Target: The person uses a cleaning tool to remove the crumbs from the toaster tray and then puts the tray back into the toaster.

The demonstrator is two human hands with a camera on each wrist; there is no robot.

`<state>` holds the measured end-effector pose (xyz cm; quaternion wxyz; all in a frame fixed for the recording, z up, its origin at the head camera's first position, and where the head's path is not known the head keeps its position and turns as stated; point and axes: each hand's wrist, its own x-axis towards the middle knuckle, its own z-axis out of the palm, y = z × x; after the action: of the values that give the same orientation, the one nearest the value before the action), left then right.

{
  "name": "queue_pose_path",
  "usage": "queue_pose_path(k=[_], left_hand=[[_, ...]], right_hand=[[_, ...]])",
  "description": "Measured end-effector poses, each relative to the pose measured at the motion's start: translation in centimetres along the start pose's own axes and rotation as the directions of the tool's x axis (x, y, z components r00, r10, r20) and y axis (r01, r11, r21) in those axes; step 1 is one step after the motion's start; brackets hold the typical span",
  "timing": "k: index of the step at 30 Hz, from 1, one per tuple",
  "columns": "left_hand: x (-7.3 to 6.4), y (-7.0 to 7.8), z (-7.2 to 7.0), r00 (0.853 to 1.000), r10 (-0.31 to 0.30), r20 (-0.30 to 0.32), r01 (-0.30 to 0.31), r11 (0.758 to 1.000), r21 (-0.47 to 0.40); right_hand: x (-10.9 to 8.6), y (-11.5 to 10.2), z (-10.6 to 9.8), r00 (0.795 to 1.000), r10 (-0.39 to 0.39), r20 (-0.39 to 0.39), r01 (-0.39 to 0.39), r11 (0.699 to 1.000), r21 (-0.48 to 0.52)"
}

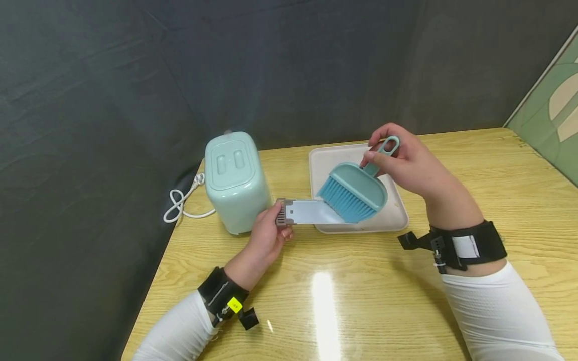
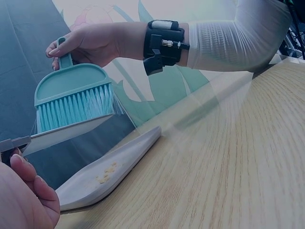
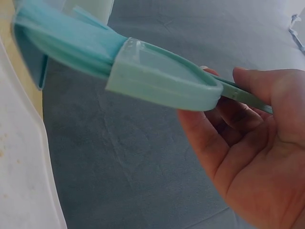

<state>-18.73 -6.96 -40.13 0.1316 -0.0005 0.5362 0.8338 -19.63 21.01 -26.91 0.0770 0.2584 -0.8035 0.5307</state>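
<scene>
My left hand [image 1: 266, 233] pinches the grey slotted end of a flat metal crumb tray [image 1: 311, 211], holding it out to the right. The right hand [image 1: 406, 160] grips a small teal brush [image 1: 361, 180] by its looped handle. Its blue bristles [image 1: 346, 200] press along the crumb tray's far end; in the left wrist view the bristles [image 2: 76, 109] stand on that metal surface. Underneath is a shallow white tray [image 1: 326, 159], on which yellowish crumbs [image 2: 107, 174] lie. The right wrist view shows thumb and fingers around the brush handle [image 3: 243, 97].
A mint-green toaster [image 1: 239, 190] with a lid over its top stands just left of the crumb tray. Its white cord [image 1: 180, 204] is looped beside it on the wooden table [image 1: 289, 291]. A dark cloth wall [image 1: 293, 75] rises behind the table's back edge.
</scene>
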Motion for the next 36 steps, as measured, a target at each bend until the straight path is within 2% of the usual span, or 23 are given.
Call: queue_pose_path(k=[6, 11, 15, 17, 19, 20, 23, 25, 27, 28, 31, 33, 36], left_hand=[[0.0, 0.0, -0.1, 1.000, 0.007, 0.011, -0.007, 1.000, 0.020], [0.0, -0.1, -0.2, 1.000, 0.000, 0.010, 0.000, 0.999, 0.036], [0.0, -0.3, -0.2, 1.000, -0.003, 0.001, 0.003, 0.998, 0.063], [0.1, -0.4, -0.2, 1.000, 0.002, -0.004, -0.001, 0.997, 0.078], [0.1, -0.5, -0.2, 1.000, 0.010, -0.008, -0.009, 0.995, 0.095], [0.1, -0.5, -0.2, 1.000, 0.012, -0.009, -0.011, 0.995, 0.102], [0.1, -0.5, -0.1, 1.000, 0.004, -0.006, -0.004, 0.993, 0.115], [0.0, -0.5, 0.0, 1.000, -0.004, 0.001, 0.004, 0.993, 0.119], [0.0, -0.4, 0.1, 1.000, -0.010, 0.011, 0.008, 0.993, 0.120], [-0.1, -0.4, 0.1, 1.000, -0.010, 0.015, 0.008, 0.993, 0.120], [-0.2, -0.4, 0.3, 1.000, -0.004, 0.020, 0.002, 0.992, 0.125], [-0.3, -0.4, 0.4, 1.000, 0.006, 0.023, -0.009, 0.993, 0.120], [-0.4, -0.5, 0.6, 0.999, 0.023, 0.028, -0.026, 0.993, 0.114]], right_hand=[[-0.1, 0.0, -0.4, 1.000, -0.002, 0.000, 0.002, 0.998, -0.063], [-0.2, 0.1, -0.7, 0.999, -0.031, -0.034, 0.026, 0.992, -0.127], [-0.3, 0.2, -1.0, 0.995, -0.039, -0.095, 0.024, 0.987, -0.159], [-0.3, 0.2, -1.1, 0.986, -0.047, -0.160, 0.020, 0.985, -0.170], [-0.2, 0.3, -1.2, 0.964, -0.056, -0.261, 0.015, 0.987, -0.157], [-0.2, 0.4, -1.2, 0.944, -0.064, -0.323, 0.018, 0.989, -0.143], [0.0, 0.6, -1.0, 0.867, -0.067, -0.494, 0.096, 0.995, 0.034], [0.3, 0.9, -0.7, 0.827, -0.042, -0.561, 0.172, 0.968, 0.181], [0.6, 1.2, 0.1, 0.811, -0.010, -0.585, 0.222, 0.930, 0.293], [0.7, 1.4, 0.6, 0.811, 0.013, -0.585, 0.218, 0.921, 0.323], [1.0, 2.0, 2.6, 0.825, 0.070, -0.561, 0.154, 0.927, 0.342], [1.1, 2.4, 4.1, 0.840, 0.100, -0.534, 0.094, 0.941, 0.325], [1.2, 2.9, 5.8, 0.861, 0.106, -0.498, 0.040, 0.961, 0.273]])
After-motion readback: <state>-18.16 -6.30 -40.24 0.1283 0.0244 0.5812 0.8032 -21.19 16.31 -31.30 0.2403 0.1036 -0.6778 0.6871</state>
